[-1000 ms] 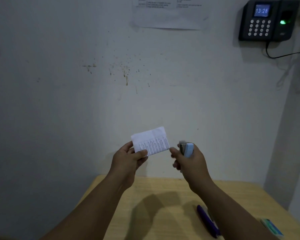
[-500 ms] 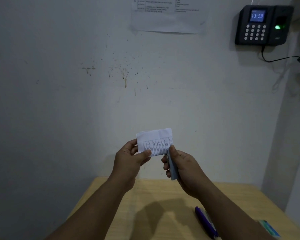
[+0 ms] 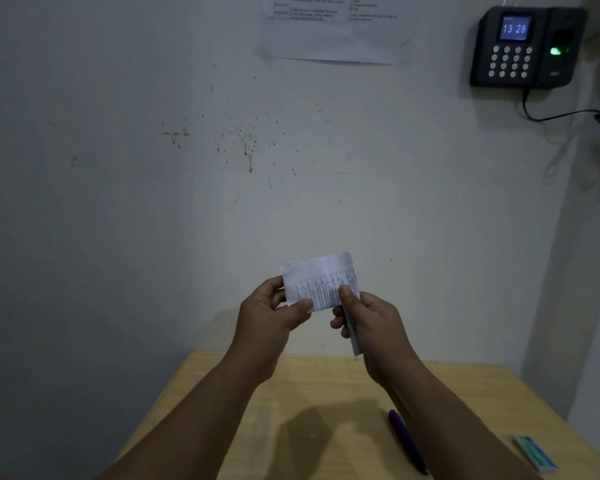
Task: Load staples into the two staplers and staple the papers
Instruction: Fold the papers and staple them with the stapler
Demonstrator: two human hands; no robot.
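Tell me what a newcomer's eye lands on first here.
The small folded white printed paper held up mid-frame before the wall, pinched by the left hand and the right hand, which also grips a slim light-blue stapler. Next, the black wall keypad terminal top right, showing 13 28.

Wall [image 3: 118, 202]: pale, dim, speckled with brown spots and drips near the middle.
Notice sheet [image 3: 336, 32]: pinned high on the wall, printed with a table, text too small to read, lower edge curling.
Keypad terminal [image 3: 523, 46]: black, mounted top right, screen reading 13 28, green light glowing beside the keys.
Cable [image 3: 568, 114]: black, running from under the terminal to the right edge, knotted there.
Table [image 3: 257, 427]: light wood, against the wall.
Purple pen [image 3: 407, 441]: lying on the table, right of centre.
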